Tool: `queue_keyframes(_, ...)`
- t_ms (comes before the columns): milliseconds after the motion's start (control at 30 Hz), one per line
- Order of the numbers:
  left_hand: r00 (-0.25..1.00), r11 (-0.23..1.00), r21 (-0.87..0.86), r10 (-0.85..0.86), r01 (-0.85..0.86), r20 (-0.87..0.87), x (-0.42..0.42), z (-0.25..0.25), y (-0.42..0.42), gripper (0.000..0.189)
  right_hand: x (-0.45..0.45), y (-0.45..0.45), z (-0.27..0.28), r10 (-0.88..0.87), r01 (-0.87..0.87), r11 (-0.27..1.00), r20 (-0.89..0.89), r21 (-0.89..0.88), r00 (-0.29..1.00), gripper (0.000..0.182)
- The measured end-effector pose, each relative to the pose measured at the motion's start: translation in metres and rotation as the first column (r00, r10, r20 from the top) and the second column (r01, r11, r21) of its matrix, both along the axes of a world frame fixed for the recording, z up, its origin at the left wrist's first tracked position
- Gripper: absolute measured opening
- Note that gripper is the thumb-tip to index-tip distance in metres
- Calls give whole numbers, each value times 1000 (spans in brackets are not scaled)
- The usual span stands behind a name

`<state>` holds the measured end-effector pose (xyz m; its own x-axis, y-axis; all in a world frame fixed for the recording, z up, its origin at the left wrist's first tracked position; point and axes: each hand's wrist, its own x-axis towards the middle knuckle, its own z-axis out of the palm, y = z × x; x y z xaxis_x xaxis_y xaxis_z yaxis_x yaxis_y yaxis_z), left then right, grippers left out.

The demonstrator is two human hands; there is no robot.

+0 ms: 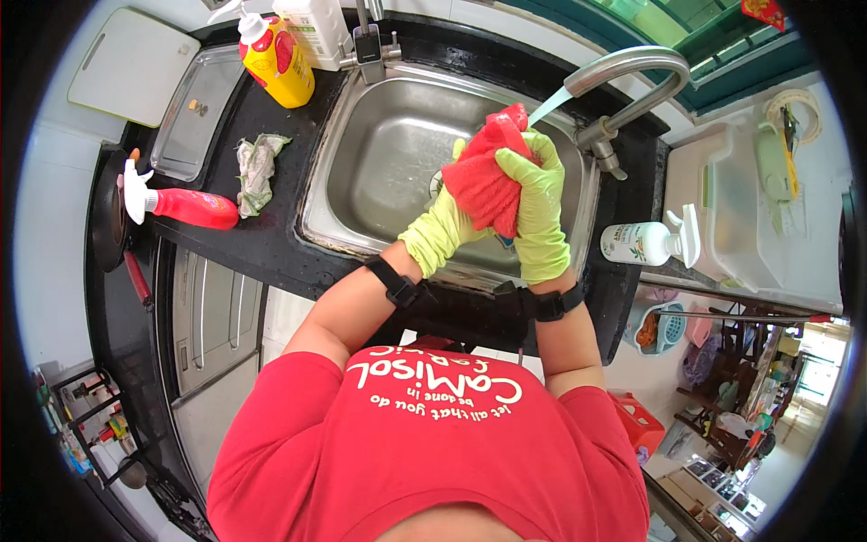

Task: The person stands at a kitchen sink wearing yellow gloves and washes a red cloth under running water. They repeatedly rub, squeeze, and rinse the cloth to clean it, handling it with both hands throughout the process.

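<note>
Both my hands wear yellow-green rubber gloves and grip one wet red cloth (pixel 484 179) above the sink. My left hand (pixel 443 227) holds it from the left and below, partly hidden by the cloth. On the right side, my right hand (pixel 540 193) is closed around it, thumb lying across the front. Water runs from the curved metal faucet (pixel 626 64) onto the top of the cloth. Beneath is the stainless steel sink (pixel 383 156), its drain area mostly hidden behind the cloth and my left glove.
Left of the sink are a yellow pump bottle (pixel 281 64), a crumpled rag (pixel 259 173), a red spray bottle (pixel 193 206) and a metal tray (pixel 196 122). A white spray bottle (pixel 637 244) lies to the right, beside a translucent plastic bin (pixel 728 203).
</note>
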<state>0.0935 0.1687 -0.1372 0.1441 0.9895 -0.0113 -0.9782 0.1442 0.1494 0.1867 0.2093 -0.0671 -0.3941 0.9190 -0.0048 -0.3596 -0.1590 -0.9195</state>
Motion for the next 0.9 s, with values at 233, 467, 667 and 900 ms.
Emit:
queue_keyframes(233,920,937,-121,287,-327,-267,-13,-1,20,22,-7,-4,-9,-252,244,957,31,159,967,37)
queue_keyframes(467,-124,673,457,482,-581,-867,-7,46,9,20,-9,-1,-26,-147,88,975,-296,-204,944,29)
queue_keyframes(667,-566,625,777,615,-76,-550,-11,76,14,18,12,23,-47,140,-418,804,-549,-423,824,31)
queue_keyframes(900,-542,561,812,738,162,-402,-9,90,23,20,33,32,-30,530,-616,773,-378,-151,759,36)
